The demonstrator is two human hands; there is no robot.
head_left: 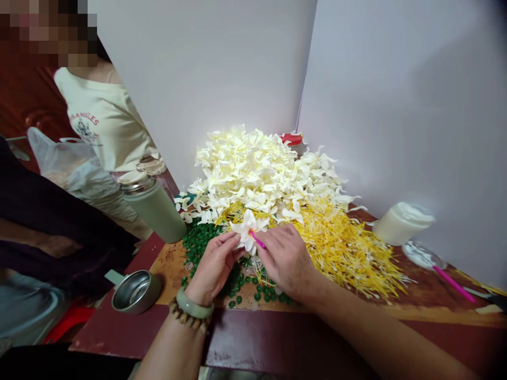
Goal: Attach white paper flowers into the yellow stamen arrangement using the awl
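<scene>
My left hand [215,265] is closed, pinching a white artificial flower [249,226] at its left side, its open face turned up toward me. My right hand [285,259] is shut on a thin pink stick-like tool [259,241], whose tip meets the flower's centre. Just beyond the hands rises a large pile of white artificial petals [253,169]. Yellow stamen strands [344,243] are heaped to the right. Small green plastic pieces [200,237] spread to the left and beneath my hands. The lower ends of the flower and tool are hidden by my fingers.
A green thermos [154,208] and its cup-like lid [137,291] stand at the left. A jar of white stuff [404,224], a lid with white residue [423,256] and another pink tool [453,283] are at right. A person [101,116] is nearby, left; a red-lidded container [292,139] sits behind the petals.
</scene>
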